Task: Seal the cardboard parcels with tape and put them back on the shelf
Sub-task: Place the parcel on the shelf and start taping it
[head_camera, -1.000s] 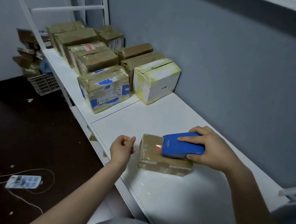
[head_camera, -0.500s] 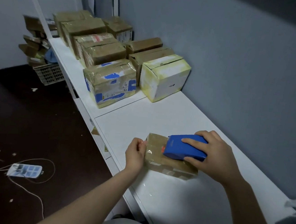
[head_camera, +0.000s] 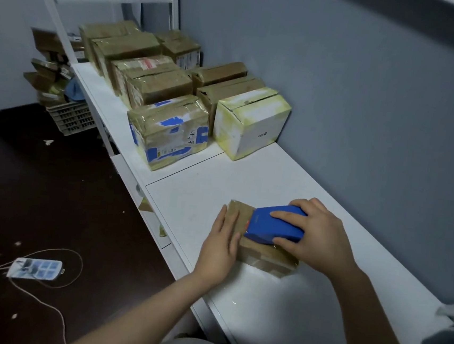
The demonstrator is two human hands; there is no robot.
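Parcel (head_camera: 266, 257) now under flat left hand (head_camera: 220, 240), dispenser (head_camera: 266, 227) gripped

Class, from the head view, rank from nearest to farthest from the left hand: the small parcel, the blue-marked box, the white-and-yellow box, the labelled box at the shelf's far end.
1. Small parcel: touching the left hand, under its fingers.
2. Blue-marked box, to the left, and white-and-yellow box, to the right: too close to call.
3. Labelled box: far back of the row.
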